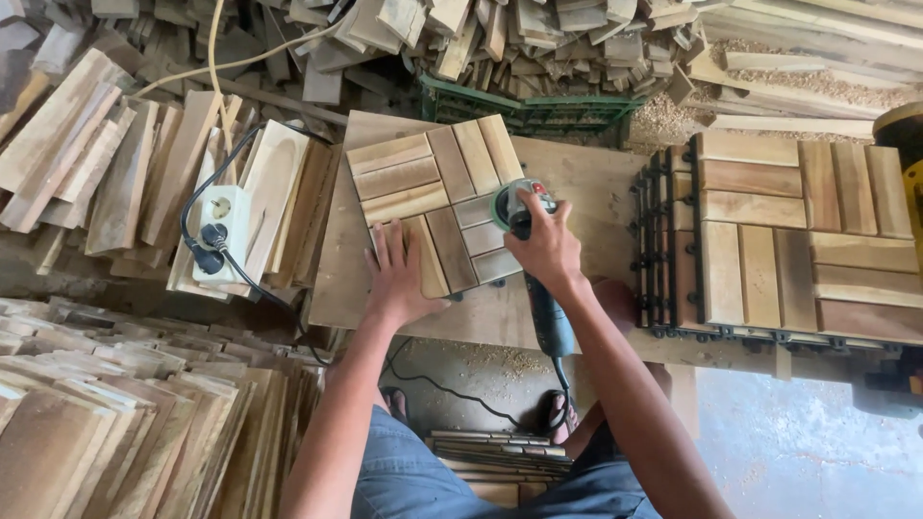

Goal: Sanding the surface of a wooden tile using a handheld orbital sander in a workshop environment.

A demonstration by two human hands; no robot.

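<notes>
My left hand (399, 279) lay flat, palm down, fingers spread, pressing on the near-left part of the wooden slat tile (435, 204); the forearm ran up from the lower edge of view. My right hand (546, 248) was closed around the neck of the angle sander (527, 240), knuckles up, wrist bent slightly inward, forearm coming in from the lower right. The two hands were apart, the right just beside the left and nearer the tile's right edge.

The tile sat on the plywood work board (577, 173), turned slightly out of line with the board's edges, toward the board's far-left corner. The sander's round head rested on the tile's right side, over the paler grey squares; its body extended back toward me past the board's near edge.

A stack of finished tiles on black grid backing (798, 240) stood at the board's right end. A white socket block (223, 235) with a black plug lay on offcuts to the left.
</notes>
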